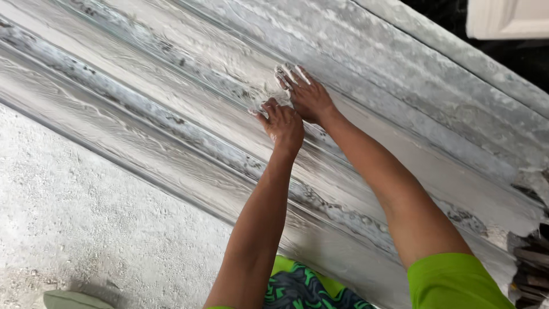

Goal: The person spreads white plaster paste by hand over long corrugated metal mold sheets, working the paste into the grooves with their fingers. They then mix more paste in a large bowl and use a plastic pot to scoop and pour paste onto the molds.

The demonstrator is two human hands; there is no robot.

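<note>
Together, two hands rest on one long plaster moulding (171,123), which runs from upper left to lower right: the left hand (283,123) curled, fingertips pressing wet plaster; just above it the right hand (306,94), spread flat, perhaps smoothing.

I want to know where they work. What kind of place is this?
Probably a plaster or cement moulding workshop: both hands, left hand and right hand, press on a long grooved white moulding beside a dusty concrete floor.

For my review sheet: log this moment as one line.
left hand: pressed on ridged white moulding | right hand: flat beside it, fingers spread, paste-coated | ground: gritty
</note>
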